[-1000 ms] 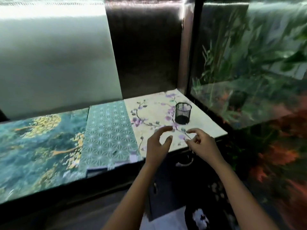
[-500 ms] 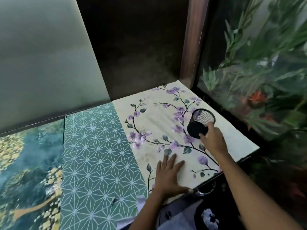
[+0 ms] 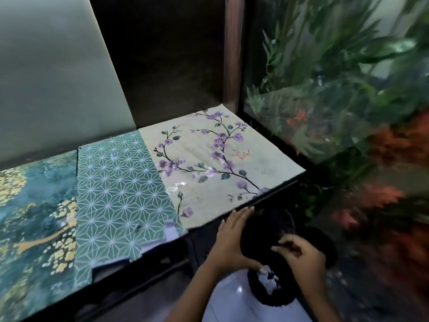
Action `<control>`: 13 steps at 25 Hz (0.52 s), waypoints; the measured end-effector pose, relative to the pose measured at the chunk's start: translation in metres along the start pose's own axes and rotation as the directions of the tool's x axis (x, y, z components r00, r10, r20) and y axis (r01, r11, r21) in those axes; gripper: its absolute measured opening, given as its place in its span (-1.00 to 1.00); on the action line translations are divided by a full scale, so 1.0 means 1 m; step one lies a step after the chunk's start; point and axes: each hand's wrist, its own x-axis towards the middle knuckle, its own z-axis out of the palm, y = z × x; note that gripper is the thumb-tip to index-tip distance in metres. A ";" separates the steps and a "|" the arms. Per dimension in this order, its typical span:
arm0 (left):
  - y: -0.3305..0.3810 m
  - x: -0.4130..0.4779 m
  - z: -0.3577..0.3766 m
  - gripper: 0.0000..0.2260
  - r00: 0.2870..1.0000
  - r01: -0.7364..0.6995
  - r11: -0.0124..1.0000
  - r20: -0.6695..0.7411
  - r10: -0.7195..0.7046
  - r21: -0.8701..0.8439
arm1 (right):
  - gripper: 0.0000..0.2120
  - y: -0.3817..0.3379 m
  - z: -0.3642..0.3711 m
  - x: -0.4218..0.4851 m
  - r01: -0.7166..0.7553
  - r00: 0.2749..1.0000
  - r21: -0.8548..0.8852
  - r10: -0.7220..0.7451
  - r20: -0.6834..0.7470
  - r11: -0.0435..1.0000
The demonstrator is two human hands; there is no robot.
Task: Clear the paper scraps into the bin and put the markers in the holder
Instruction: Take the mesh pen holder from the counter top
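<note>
1. Patterned papers cover the counter (image 3: 209,187): teal and gold at the left, green geometric in the middle, cream with purple blossoms at the right, beside a glass tank (image 3: 336,89) of green and orange plants.
2. Both hands are below the counter's front edge, over a dark bin (image 3: 271,296) on the floor with a pale paper scrap (image 3: 269,278) inside.
3. The left hand (image 3: 232,242) is spread wide against a dark, blurred round object (image 3: 267,231) held between the hands, possibly the mesh holder; I cannot tell for certain.
4. The right hand (image 3: 301,252) curls narrow on that object's far side; whether it pinches anything is unclear.
5. Risk, as a judgement: tipping the object off-centre could drop scraps onto the floor beside the bin.
6. No markers are visible. A torn pale strip (image 3: 170,230) lies at the counter's front edge. Motion blur hides the object's outline and much of the bin.
</note>
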 end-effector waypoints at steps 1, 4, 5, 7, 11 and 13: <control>0.014 -0.016 0.018 0.01 1.000 -0.022 1.000 0.013 0.022 -0.016 | -0.73 0.012 -0.011 -0.018 0.036 0.999 -0.042 -0.035 0.026 0.998; 0.044 -0.071 0.085 -0.11 0.998 -0.038 0.995 -0.049 0.034 -0.095 | -0.62 0.056 -0.052 -0.076 0.068 0.989 -0.086 -0.056 0.139 0.994; 0.048 -0.088 0.109 -0.20 0.998 -0.031 0.991 -0.064 0.023 -0.130 | -0.56 0.071 -0.065 -0.095 0.058 0.980 -0.096 -0.038 0.194 0.994; 0.051 -0.115 0.148 -0.46 0.999 0.021 0.993 -0.043 -0.026 -0.120 | -0.47 0.100 -0.083 -0.132 0.020 0.967 -0.140 0.017 0.254 0.990; 0.009 -0.145 0.221 -0.64 0.986 0.147 0.989 0.073 -0.147 0.012 | -0.54 0.168 -0.079 -0.183 -0.076 0.926 -0.199 0.143 0.348 0.977; -0.050 -0.145 0.271 -0.65 0.963 0.241 0.970 0.119 -0.241 0.017 | -0.56 0.230 -0.049 -0.192 -0.180 0.894 -0.162 0.230 0.384 0.970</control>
